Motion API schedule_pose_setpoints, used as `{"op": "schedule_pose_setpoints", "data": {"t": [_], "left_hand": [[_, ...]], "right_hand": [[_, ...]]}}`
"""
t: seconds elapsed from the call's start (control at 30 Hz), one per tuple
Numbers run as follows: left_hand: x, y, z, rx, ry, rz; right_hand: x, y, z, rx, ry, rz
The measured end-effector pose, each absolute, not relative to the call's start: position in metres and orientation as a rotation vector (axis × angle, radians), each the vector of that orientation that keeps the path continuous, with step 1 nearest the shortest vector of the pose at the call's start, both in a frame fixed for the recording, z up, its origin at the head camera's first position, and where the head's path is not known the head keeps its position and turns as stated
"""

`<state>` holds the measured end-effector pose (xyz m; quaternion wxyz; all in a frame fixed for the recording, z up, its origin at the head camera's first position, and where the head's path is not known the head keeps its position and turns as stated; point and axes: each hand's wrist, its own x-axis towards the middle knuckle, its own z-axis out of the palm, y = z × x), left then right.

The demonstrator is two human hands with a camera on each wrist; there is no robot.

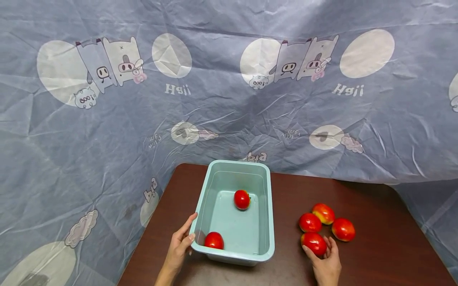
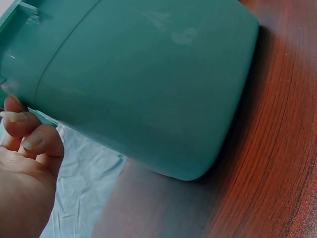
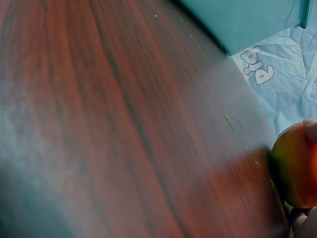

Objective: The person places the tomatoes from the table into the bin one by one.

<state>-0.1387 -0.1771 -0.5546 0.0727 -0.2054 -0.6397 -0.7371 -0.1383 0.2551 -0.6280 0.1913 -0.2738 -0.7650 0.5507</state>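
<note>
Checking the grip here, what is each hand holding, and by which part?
The left hand holds the tub by its near left rim. The right hand cups the nearest tomato from its near side.

Dark brown wooden desk, blue-grey crinkled cloth with cartoon pigs behind, three other red tomatoes grouped together

A pale teal plastic tub, rectangular and upright, stands near the table's middle, long side running near to far. Two red tomatoes lie inside: one in the near left corner, one toward the far middle. Right of the tub, the nearest tomato of a cluster lies on the wood, glossy red.
</note>
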Motion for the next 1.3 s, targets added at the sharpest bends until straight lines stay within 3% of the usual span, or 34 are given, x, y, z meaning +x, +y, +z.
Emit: {"op": "schedule_pose_setpoints", "data": {"t": [0.6, 1.3], "left_hand": [[-0.138, -0.177, -0.555, -0.582, -1.955, -2.200], [-0.138, -0.177, -0.554, -0.573, -1.958, -2.193]], "right_hand": [[-0.136, 0.244, -0.613, -0.864, -2.139, 1.514], [-0.141, 0.206, -0.520, -0.379, -1.854, 1.815]]}}
